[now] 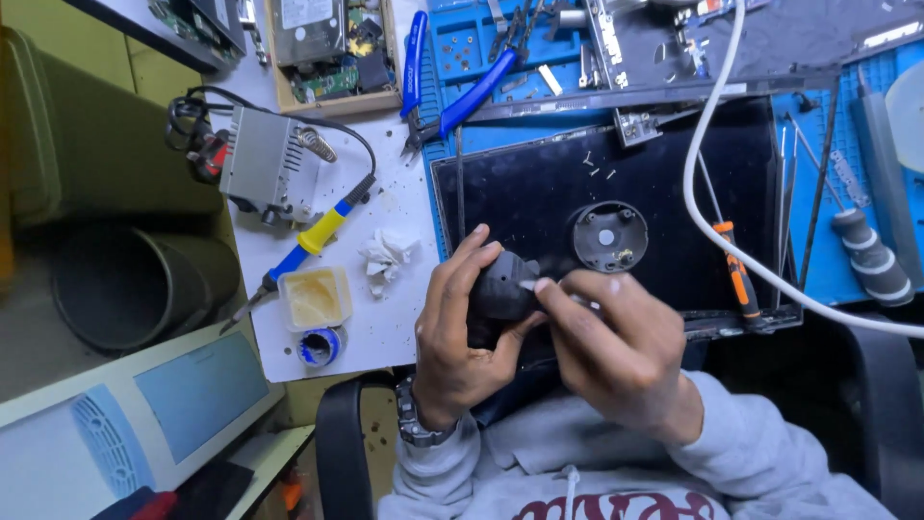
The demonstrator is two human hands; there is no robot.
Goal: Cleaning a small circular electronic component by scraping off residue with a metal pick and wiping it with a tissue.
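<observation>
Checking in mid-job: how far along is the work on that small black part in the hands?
Already apart: a round black cap lies open side up on the dark panel, loose screws beside it. In hand: the left hand grips the black housing while the right hand works at its top with the fingertips. Left: cap and housing are not yet rejoined; the orange screwdriver lies unused.

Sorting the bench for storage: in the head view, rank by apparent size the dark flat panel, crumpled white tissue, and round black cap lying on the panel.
1. dark flat panel
2. round black cap
3. crumpled white tissue; close to the cap, so this order is unsure.
</observation>
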